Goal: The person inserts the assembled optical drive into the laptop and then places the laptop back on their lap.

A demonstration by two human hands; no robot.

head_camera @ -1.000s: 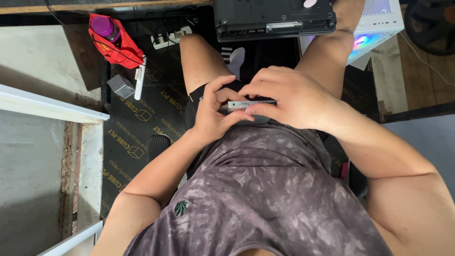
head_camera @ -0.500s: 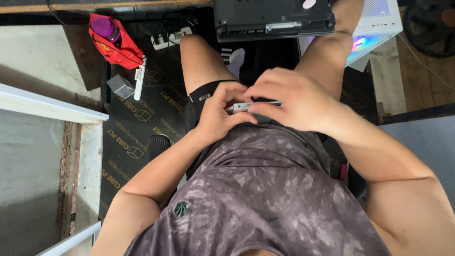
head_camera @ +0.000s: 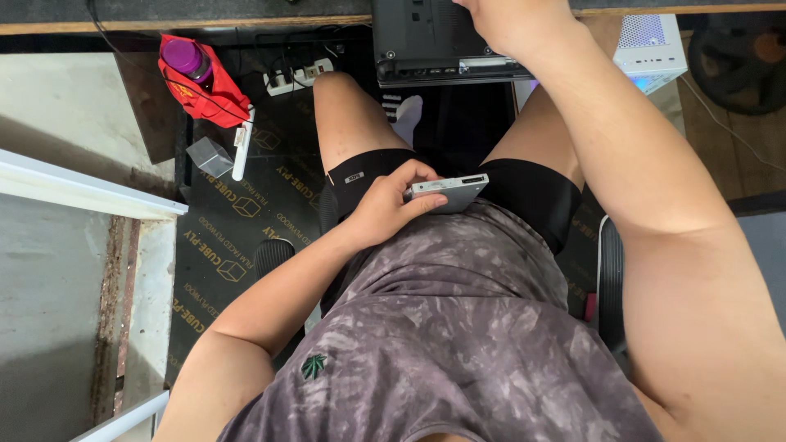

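one view only, worn on the person's head and looking almost straight down the front of the body. the grey patterned shirt (head_camera: pixel 458 344) fills the lower half, very close to the lens, with both forearms running up from the bottom corners. further off, past the knees, the floor mat (head_camera: pixel 237 237) lies below, and the desk edge (head_camera: pixel 205 23) crosses the top of the picture. the left hand (head_camera: pixel 393 205) sits near the centre at lap height, while the right hand (head_camera: pixel 512 20) is cut by the top border. no second view shares the scene.
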